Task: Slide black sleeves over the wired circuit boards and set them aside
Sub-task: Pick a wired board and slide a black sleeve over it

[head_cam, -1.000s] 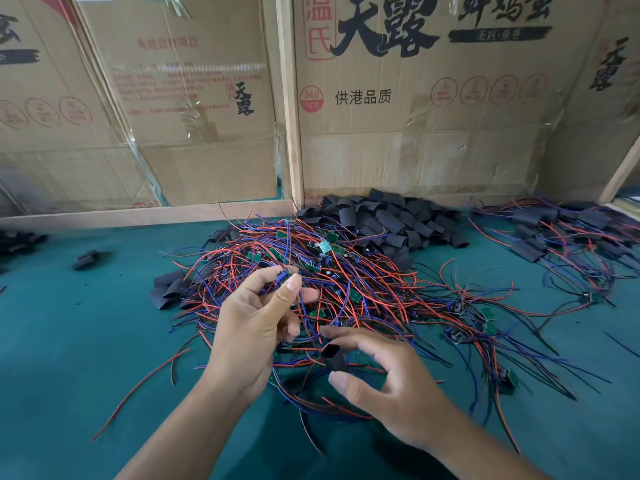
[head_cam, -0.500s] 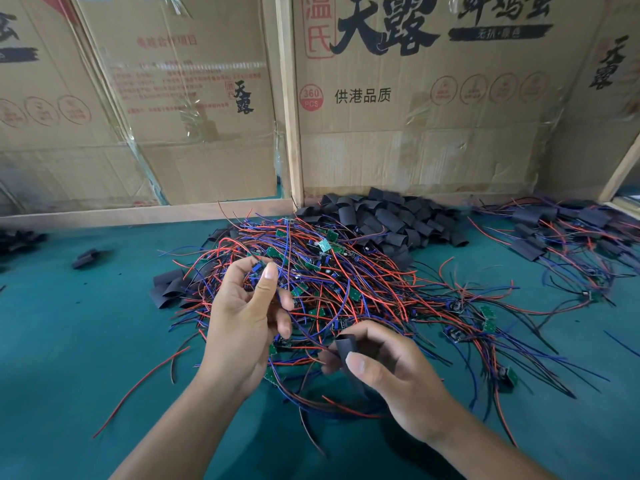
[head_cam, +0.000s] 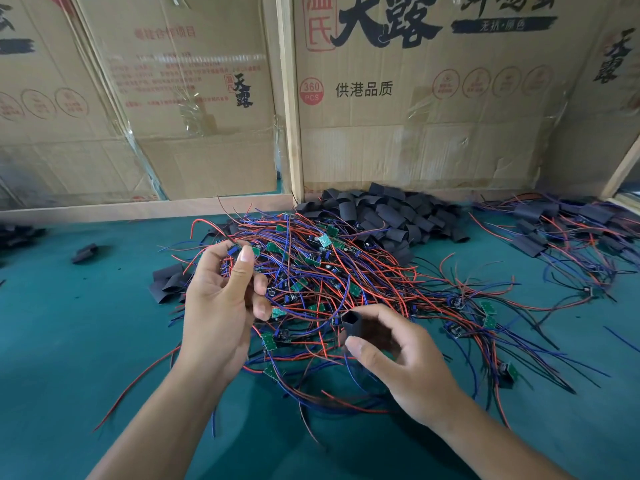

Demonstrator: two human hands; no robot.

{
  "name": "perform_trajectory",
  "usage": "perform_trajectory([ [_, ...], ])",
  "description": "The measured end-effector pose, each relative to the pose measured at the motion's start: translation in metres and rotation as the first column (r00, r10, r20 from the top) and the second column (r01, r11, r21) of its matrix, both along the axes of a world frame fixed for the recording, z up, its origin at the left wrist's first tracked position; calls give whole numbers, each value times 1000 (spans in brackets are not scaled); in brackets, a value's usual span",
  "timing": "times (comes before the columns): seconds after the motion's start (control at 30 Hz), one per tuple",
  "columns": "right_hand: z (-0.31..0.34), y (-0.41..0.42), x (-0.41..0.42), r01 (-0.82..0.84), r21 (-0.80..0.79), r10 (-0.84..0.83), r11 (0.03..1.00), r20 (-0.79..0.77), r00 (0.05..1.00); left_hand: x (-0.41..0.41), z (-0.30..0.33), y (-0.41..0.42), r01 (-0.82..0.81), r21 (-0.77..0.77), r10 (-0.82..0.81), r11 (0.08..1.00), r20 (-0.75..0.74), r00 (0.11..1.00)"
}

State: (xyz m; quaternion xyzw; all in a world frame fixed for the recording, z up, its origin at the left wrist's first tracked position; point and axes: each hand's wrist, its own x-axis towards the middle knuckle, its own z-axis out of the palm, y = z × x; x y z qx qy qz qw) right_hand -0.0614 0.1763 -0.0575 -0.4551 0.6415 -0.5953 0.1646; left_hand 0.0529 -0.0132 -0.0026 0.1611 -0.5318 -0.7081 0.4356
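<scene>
— Fingers (head_cam: 363, 315) of the right hand (head_cam: 412, 368)?
— Curled round a black sleeve (head_cam: 356, 325), thumb below, index over the top; open mouth of the sleeve facing the left hand (head_cam: 216, 317).
— And the left fingers?
— Bent, thumb (head_cam: 244, 261) raised upright, pinching a small circuit board (head_cam: 233, 250) with a blue part against the fingertips. Wires trailing down from it into the heap.
— Sleeve and board touching?
— Apart. Board up at the far left of the heap, sleeve lower and nearer, toward the right.
— Rest of the head view?
— Big tangle of red and blue wires (head_cam: 346, 282) with little green boards on a green table (head_cam: 69, 341), directly under and beyond both hands. Pile of loose black sleeves (head_cam: 391, 216) behind the tangle, against the cardboard boxes (head_cam: 433, 98). A few more flat sleeves (head_cam: 166, 284) just left of the tangle, beside the left hand. One stray sleeve (head_cam: 85, 252) well apart on the far left.
— Finished ones?
— Far right: sleeved boards (head_cam: 568, 233) with wires spread out, well apart from the main heap. Count unclear.
</scene>
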Motion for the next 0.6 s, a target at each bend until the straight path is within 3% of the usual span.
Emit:
perform_trajectory([
  [0.1,2,3,-8,121,73,-102,990,-226,969,2,5,0,12,15,-12,1000,-30,999],
  [0.33,-4,4,-20,182,111,-128,977,-379,917,6,13,7,107,79,-103,991,-54,993],
  [0.4,-6,4,-20,121,120,-74,985,-333,940,6,13,8,168,91,-162,982,-72,984],
  [0.53,-6,0,-15,-139,117,138,983,10,990,8,12,8,266,153,-246,952,-139,959],
  [0.6,-6,0,-12,-201,62,196,978,81,977,7,11,7,301,200,-272,932,-160,949],
])
